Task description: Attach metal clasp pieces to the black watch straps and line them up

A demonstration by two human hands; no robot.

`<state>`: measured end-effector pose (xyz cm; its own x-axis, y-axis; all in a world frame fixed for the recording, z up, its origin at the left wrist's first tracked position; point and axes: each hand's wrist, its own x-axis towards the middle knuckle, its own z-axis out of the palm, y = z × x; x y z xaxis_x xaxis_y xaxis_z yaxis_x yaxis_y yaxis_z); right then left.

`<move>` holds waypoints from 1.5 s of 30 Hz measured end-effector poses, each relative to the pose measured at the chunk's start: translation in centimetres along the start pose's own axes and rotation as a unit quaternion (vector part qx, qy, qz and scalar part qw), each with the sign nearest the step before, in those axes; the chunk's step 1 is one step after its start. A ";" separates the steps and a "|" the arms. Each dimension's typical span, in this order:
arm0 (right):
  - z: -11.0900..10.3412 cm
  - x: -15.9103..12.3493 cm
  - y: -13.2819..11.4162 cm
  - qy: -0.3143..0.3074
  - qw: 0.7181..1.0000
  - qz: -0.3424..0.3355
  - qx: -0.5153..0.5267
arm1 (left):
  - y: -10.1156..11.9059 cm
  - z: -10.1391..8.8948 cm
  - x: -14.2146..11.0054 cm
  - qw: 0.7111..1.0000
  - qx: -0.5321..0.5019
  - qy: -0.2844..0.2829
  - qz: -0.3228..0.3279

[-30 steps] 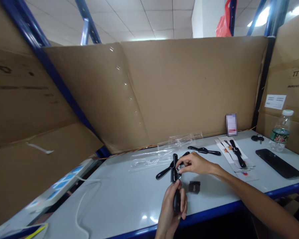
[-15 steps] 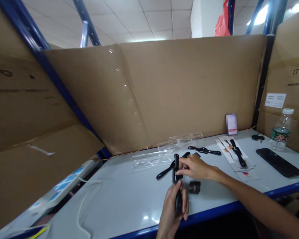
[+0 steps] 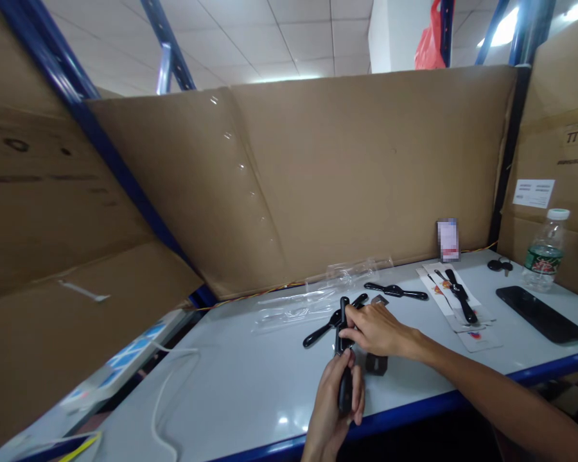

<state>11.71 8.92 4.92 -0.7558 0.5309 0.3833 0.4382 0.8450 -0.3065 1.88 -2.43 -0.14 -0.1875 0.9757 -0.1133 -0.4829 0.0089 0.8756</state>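
Note:
A black spokeshave (image 3: 345, 390) stands nearly lengthwise to me, its far handle pointing toward the back of the table. My left hand (image 3: 334, 391) is wrapped around its near handle. Closed in a pinch at the tool's middle is my right hand (image 3: 378, 327); its fingers cover the blade area, so small parts there are hidden. Just behind, a second spokeshave (image 3: 318, 335) lies slanted on the table, partly covered. Below my right hand sits a small dark slotted metal plate (image 3: 376, 364). Another dark plate (image 3: 379, 300) shows beyond the knuckles.
Farther back lie another spokeshave (image 3: 395, 291) and clear plastic packaging (image 3: 298, 305). To the right are a spokeshave (image 3: 460, 295) on printed cards (image 3: 438, 301), a black phone (image 3: 539, 313), keys (image 3: 499, 264) and a water bottle (image 3: 543, 256). A white cable (image 3: 158, 398) runs at left; cardboard (image 3: 366, 173) walls the back.
My right hand has shifted slightly down and toward me at the spokeshave's middle, now overlapping the slotted plate's top and uncovering more of the far plate. My left hand keeps its grip.

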 end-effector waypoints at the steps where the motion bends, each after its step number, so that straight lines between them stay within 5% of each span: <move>1: 0.1 0.1 0.0 0.012 1.000 0.008 0.026 | -0.1 0.1 0.0 1.000 0.005 0.002 0.007; 8: -0.6 0.7 1.4 0.121 0.973 0.041 0.190 | -0.2 1.0 0.1 0.998 0.019 0.009 0.057; 13: -1.2 0.5 1.8 0.071 0.972 0.000 0.226 | -0.3 1.1 0.0 0.996 -0.010 0.019 0.084; 23: -0.8 0.2 1.0 0.089 0.975 -0.004 0.202 | -1.2 1.1 0.5 0.988 0.047 0.064 0.135; 38: -1.7 0.1 0.7 -0.081 0.932 0.013 0.353 | -1.4 0.8 0.3 0.993 0.034 0.086 0.068; 45: -0.6 0.2 1.1 -0.054 0.942 0.016 0.331 | -0.8 0.7 0.3 0.997 0.005 0.067 0.045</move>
<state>12.29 9.96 5.17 -0.8081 0.5157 0.2846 0.0894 0.5849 -0.8061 2.81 -2.03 -0.54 -0.3415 0.9350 -0.0952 -0.4514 -0.0743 0.8892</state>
